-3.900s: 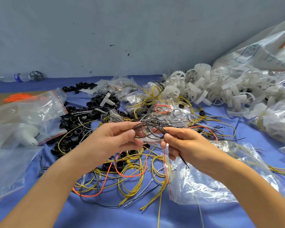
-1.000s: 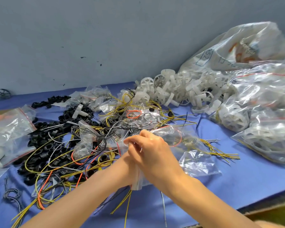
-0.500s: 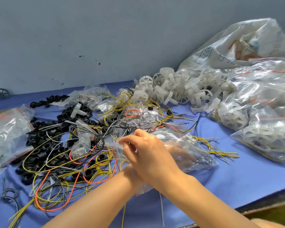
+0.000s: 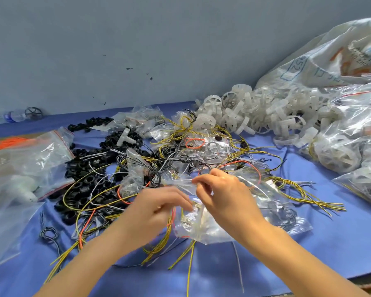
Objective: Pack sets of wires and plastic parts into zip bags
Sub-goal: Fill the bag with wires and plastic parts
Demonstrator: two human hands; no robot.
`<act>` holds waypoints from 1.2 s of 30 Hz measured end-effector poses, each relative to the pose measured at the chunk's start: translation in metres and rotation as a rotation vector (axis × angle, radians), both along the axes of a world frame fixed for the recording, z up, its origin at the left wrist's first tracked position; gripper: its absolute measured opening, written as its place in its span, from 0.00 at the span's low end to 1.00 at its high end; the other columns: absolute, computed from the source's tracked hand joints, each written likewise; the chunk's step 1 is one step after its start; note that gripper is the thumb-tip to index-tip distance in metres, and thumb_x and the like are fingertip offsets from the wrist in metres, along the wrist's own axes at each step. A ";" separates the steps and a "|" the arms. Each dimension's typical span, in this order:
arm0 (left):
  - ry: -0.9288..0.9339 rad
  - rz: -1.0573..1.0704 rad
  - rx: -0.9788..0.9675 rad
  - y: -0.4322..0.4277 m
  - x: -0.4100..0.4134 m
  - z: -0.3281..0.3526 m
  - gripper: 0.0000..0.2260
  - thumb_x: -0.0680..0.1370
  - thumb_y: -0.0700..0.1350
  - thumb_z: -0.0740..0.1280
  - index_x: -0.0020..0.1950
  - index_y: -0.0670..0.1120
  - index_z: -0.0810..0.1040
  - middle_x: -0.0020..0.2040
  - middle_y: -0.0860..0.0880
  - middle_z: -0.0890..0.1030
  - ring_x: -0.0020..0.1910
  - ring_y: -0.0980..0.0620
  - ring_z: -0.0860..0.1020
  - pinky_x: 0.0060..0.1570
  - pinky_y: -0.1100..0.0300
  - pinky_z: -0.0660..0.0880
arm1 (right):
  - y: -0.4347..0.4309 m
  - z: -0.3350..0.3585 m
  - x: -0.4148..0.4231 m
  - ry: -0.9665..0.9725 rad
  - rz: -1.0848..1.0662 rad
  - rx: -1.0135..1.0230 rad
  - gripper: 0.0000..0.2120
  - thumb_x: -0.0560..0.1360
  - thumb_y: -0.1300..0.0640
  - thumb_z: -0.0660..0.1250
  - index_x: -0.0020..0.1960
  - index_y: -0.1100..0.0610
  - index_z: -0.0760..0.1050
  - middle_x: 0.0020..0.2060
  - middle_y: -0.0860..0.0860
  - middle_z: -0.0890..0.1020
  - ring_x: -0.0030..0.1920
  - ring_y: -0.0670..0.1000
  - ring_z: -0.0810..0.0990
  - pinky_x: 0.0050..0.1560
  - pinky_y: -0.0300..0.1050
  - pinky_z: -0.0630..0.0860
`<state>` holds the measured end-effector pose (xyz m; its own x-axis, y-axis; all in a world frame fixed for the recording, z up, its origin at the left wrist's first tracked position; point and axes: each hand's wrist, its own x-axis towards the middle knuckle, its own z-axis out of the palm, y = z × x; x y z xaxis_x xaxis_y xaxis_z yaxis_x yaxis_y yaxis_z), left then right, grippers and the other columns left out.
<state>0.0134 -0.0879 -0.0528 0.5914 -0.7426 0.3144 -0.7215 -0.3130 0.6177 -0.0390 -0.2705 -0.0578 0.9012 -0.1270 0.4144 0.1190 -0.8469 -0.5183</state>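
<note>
A clear zip bag (image 4: pixel 204 227) with wires inside lies on the blue cloth in front of me. My right hand (image 4: pixel 225 198) pinches its upper edge between thumb and fingertips. My left hand (image 4: pixel 156 211) reaches to the bag's left side, and its fingertips grip the plastic there; the thumb is hidden. Yellow, orange, black and grey wires (image 4: pixel 176 151) lie tangled behind and under both hands. A heap of black plastic rings (image 4: pixel 84 181) sits to the left, and white plastic wheels (image 4: pixel 255 116) are piled at the back right.
Filled clear bags (image 4: pixel 351 151) and a large white sack (image 4: pixel 330 56) crowd the right side. More zip bags (image 4: pixel 26 161) lie at the left. The grey wall runs close behind. The table edge (image 4: pixel 356 285) shows at the lower right.
My left hand has come out from under the right one and moved left. The right hand now lifts the bag's upper edge. The view has swung a little to the left.
</note>
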 end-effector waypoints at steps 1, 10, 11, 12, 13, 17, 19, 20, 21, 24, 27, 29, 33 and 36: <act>-0.002 0.093 -0.056 0.012 0.006 -0.002 0.20 0.72 0.28 0.59 0.44 0.48 0.85 0.45 0.56 0.84 0.47 0.56 0.81 0.48 0.60 0.75 | 0.001 -0.001 0.001 -0.005 -0.004 0.001 0.11 0.79 0.49 0.62 0.55 0.46 0.81 0.44 0.46 0.79 0.46 0.53 0.80 0.43 0.50 0.76; -0.368 0.324 0.466 0.041 0.024 -0.025 0.14 0.80 0.52 0.64 0.64 0.53 0.76 0.56 0.53 0.76 0.57 0.50 0.74 0.60 0.52 0.70 | 0.005 -0.005 0.006 -0.048 0.039 0.020 0.21 0.82 0.43 0.53 0.47 0.52 0.80 0.42 0.47 0.82 0.41 0.52 0.79 0.42 0.51 0.75; -0.406 0.329 0.503 0.041 0.024 -0.025 0.15 0.79 0.52 0.66 0.65 0.53 0.76 0.56 0.51 0.76 0.57 0.49 0.75 0.58 0.51 0.71 | 0.006 -0.005 0.006 -0.052 0.040 0.024 0.20 0.82 0.44 0.54 0.47 0.52 0.80 0.42 0.47 0.82 0.40 0.52 0.79 0.41 0.51 0.75; -0.448 0.335 0.527 0.040 0.024 -0.025 0.14 0.77 0.51 0.69 0.62 0.52 0.78 0.53 0.50 0.77 0.54 0.47 0.77 0.53 0.50 0.73 | 0.008 -0.005 0.007 -0.056 0.039 0.026 0.18 0.82 0.45 0.55 0.47 0.52 0.80 0.42 0.47 0.82 0.40 0.51 0.78 0.41 0.51 0.75; -0.489 0.350 0.526 0.039 0.023 -0.026 0.14 0.74 0.49 0.73 0.58 0.51 0.81 0.49 0.49 0.79 0.49 0.45 0.79 0.48 0.49 0.76 | 0.009 -0.006 0.008 -0.062 0.037 0.028 0.17 0.82 0.46 0.56 0.47 0.51 0.81 0.42 0.47 0.82 0.38 0.50 0.77 0.41 0.51 0.75; -0.590 0.419 0.486 0.035 0.018 -0.029 0.07 0.72 0.47 0.75 0.47 0.49 0.80 0.42 0.49 0.78 0.41 0.45 0.79 0.40 0.50 0.76 | 0.011 -0.007 0.010 -0.054 0.039 0.030 0.18 0.81 0.44 0.55 0.47 0.50 0.81 0.42 0.46 0.82 0.34 0.46 0.70 0.40 0.50 0.74; -0.595 0.438 0.439 0.036 0.019 -0.029 0.04 0.75 0.48 0.71 0.47 0.49 0.79 0.42 0.51 0.78 0.41 0.47 0.80 0.41 0.52 0.76 | 0.011 -0.007 0.011 -0.045 0.042 0.035 0.18 0.81 0.44 0.54 0.47 0.50 0.81 0.43 0.46 0.82 0.34 0.46 0.71 0.41 0.50 0.74; -0.550 0.451 0.384 0.038 0.021 -0.028 0.04 0.76 0.48 0.70 0.48 0.50 0.78 0.44 0.52 0.78 0.43 0.48 0.80 0.42 0.52 0.76 | 0.011 -0.008 0.011 -0.045 0.044 0.039 0.18 0.81 0.44 0.55 0.48 0.49 0.81 0.43 0.45 0.82 0.34 0.45 0.71 0.41 0.50 0.74; -0.476 0.473 0.310 0.040 0.022 -0.025 0.03 0.78 0.49 0.69 0.50 0.51 0.78 0.45 0.54 0.79 0.44 0.50 0.79 0.44 0.53 0.76 | 0.011 -0.008 0.012 -0.049 0.046 0.045 0.17 0.81 0.44 0.55 0.48 0.49 0.81 0.44 0.45 0.81 0.34 0.45 0.70 0.41 0.49 0.74; -0.229 0.536 0.080 0.048 0.029 -0.018 0.01 0.80 0.50 0.65 0.51 0.55 0.76 0.46 0.60 0.78 0.44 0.57 0.78 0.44 0.55 0.75 | 0.011 -0.005 0.013 -0.073 0.060 0.076 0.14 0.81 0.45 0.56 0.53 0.47 0.80 0.45 0.43 0.78 0.34 0.44 0.73 0.41 0.48 0.74; -0.100 0.539 -0.105 0.053 0.033 -0.009 0.02 0.81 0.48 0.65 0.49 0.56 0.76 0.43 0.62 0.80 0.44 0.60 0.79 0.42 0.67 0.73 | 0.013 0.003 0.021 -0.098 0.112 0.099 0.12 0.81 0.51 0.60 0.59 0.48 0.79 0.48 0.44 0.76 0.40 0.46 0.78 0.44 0.50 0.76; -0.042 0.538 -0.213 0.054 0.034 -0.003 0.03 0.81 0.48 0.65 0.49 0.57 0.77 0.43 0.61 0.81 0.43 0.60 0.80 0.40 0.71 0.72 | 0.017 0.008 0.030 -0.109 0.168 0.086 0.13 0.81 0.56 0.61 0.63 0.51 0.78 0.53 0.47 0.77 0.45 0.49 0.78 0.48 0.50 0.75; 0.040 0.484 -0.324 0.056 0.034 0.005 0.02 0.80 0.51 0.66 0.50 0.58 0.78 0.45 0.59 0.83 0.44 0.58 0.81 0.44 0.67 0.75 | 0.030 0.015 0.045 -0.086 0.256 0.065 0.16 0.82 0.55 0.61 0.69 0.51 0.74 0.60 0.48 0.76 0.53 0.49 0.78 0.53 0.48 0.74; 0.103 0.382 -0.355 0.055 0.031 0.011 0.03 0.79 0.52 0.66 0.50 0.59 0.78 0.47 0.56 0.83 0.46 0.57 0.82 0.47 0.66 0.76 | 0.038 0.015 0.050 -0.038 0.320 0.087 0.17 0.83 0.52 0.59 0.71 0.50 0.72 0.62 0.46 0.75 0.58 0.48 0.77 0.57 0.47 0.73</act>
